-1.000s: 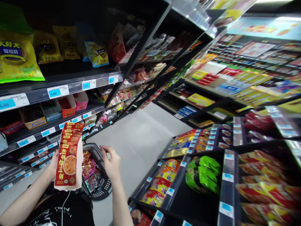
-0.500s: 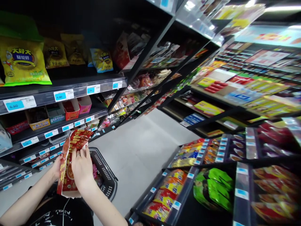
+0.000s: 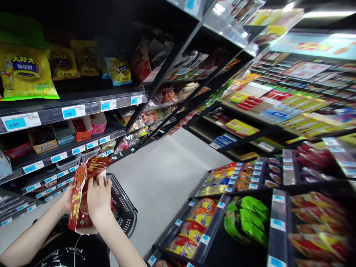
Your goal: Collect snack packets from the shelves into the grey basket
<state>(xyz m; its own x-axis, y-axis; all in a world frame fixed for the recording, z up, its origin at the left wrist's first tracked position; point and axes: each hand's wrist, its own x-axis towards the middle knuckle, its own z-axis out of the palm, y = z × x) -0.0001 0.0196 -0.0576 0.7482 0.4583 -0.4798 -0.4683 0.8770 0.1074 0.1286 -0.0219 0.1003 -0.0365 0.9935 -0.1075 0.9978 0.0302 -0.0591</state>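
Note:
My left hand (image 3: pixel 67 195) grips the left side of a red cardboard box (image 3: pixel 74 211) with yellow lettering and a food picture on it. The box is held tilted in front of my body, and its edges look torn, with white board showing. My right hand (image 3: pixel 98 198) lies across the front of the box, its fingers bent over the torn upper edge. The fingertips are partly hidden there. Just right of and below the box is a dark shopping basket (image 3: pixel 126 211) with colourful packets inside, partly covered by my right arm.
On the left, a dark shelf (image 3: pixel 91 107) carries yellow snack bags (image 3: pixel 26 72) and small open boxes (image 3: pixel 82 128). A grey floor aisle (image 3: pixel 164 167) runs ahead. Along the right stand bins of red and yellow packets (image 3: pixel 191 231) and green bags (image 3: pixel 247 218).
My right hand's fingers have curled in more, and the upper flap of the box leans further to the right. The whole view has shifted slightly.

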